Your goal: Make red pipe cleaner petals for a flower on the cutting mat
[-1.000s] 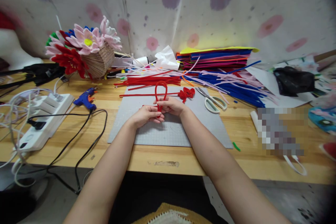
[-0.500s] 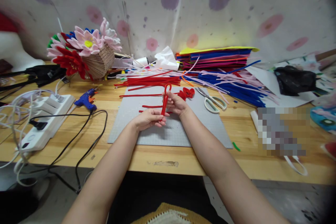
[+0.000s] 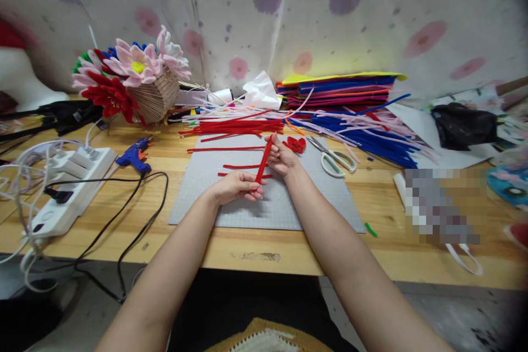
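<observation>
A folded red pipe cleaner (image 3: pixel 264 160) slants between my two hands above the grey cutting mat (image 3: pixel 198 209). My left hand (image 3: pixel 238 187) pinches its lower end, while my right hand (image 3: pixel 282 157) grips the upper end, where the fold is pressed narrow. Several loose red pipe cleaners (image 3: pixel 226 149) lie flat on the mat, some passing behind my hands. Just beyond my right hand rests a red looped pipe-cleaner piece (image 3: pixel 296 145). Scissors (image 3: pixel 333 158) with pale handles lie at the mat's right edge.
Bundled pipe cleaners (image 3: pixel 338 91) and loose blue ones (image 3: pixel 371 140) fill the back. On the left are a blue glue gun (image 3: pixel 135 157), a white power strip (image 3: pixel 74 192) with trailing cables, and a basket of pipe-cleaner flowers (image 3: pixel 157 96). A green scrap (image 3: pixel 370 230) lies right of the mat.
The rounded loop at the top of the red pipe cleaner has been squeezed narrow. My right hand has shifted slightly right, tilting the piece that way; my left hand has barely moved.
</observation>
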### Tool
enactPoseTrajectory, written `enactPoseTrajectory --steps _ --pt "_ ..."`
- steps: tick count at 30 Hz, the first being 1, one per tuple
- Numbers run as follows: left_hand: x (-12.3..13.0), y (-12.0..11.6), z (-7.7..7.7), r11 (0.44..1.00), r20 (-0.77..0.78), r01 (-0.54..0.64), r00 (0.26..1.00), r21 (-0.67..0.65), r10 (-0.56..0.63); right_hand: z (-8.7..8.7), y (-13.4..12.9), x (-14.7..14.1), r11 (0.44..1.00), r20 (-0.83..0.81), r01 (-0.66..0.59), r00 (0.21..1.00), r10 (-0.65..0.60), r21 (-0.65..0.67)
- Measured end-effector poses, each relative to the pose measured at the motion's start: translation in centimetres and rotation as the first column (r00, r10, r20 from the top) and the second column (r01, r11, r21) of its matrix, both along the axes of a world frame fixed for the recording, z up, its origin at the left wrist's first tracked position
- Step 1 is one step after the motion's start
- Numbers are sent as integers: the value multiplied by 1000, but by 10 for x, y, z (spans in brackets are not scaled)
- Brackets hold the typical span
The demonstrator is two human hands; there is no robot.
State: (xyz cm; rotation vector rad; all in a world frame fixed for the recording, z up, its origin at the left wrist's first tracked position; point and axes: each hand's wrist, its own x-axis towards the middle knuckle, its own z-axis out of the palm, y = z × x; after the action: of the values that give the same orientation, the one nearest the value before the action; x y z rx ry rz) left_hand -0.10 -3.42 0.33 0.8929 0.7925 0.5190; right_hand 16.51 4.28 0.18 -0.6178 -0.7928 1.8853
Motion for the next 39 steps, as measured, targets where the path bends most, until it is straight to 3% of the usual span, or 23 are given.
enactPoseTrajectory --steps 16,20,24,29,31,33,34,36,37,39 --pt "-2 -2 0 993 -56 105 993 55 -102 5 -3 -3 998 72 58 996 -60 31" --pt "-2 -1 3 992 21 116 993 52 -117 9 -3 -2 993 137 116 984 -117 12" --pt "4 4 2 993 91 -70 994 99 61 11 -7 -10 990 223 130 965 -140 59" --pt "8 8 -3 915 3 -335 939 224 343 18 -9 -8 974 412 95 894 -175 208" --pt "5 8 -3 881 -15 -389 913 269 408 21 -6 13 945 529 137 800 -283 298" --pt "-1 8 -2 834 -40 -446 875 325 483 23 -2 46 883 662 193 599 -451 427" --pt "-4 9 -2 802 -52 -475 849 361 526 22 0 65 845 708 210 468 -529 492" --pt "-11 10 -1 728 -63 -535 786 429 615 18 2 106 786 783 210 119 -611 582" --pt "-14 11 -1 694 -64 -561 755 452 652 15 3 124 795 813 185 -43 -581 578" --pt "-18 14 -2 643 -71 -607 699 468 712 6 1 153 838 843 162 -245 -478 522"
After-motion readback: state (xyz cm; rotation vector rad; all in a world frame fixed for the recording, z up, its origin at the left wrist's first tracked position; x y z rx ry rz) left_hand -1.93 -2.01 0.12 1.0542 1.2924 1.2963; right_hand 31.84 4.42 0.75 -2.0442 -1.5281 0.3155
